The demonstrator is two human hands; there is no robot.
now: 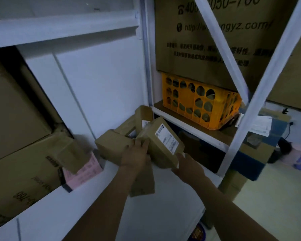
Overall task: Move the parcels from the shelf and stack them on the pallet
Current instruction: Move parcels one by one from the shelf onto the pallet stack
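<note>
Hands: left hand [135, 153] grips the near-left edge of the labelled parcel [161, 142], right hand [188, 165] open under its near-right corner. Parcel tilted on the shelf [172, 188], long axis running far-left to near-right; pallet unseen.

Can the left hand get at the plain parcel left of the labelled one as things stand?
Probably yes. The left hand already lies on the plain parcel, nothing between them. The labelled parcel sits tilted beside it, with the right hand at its lower edge.
</note>
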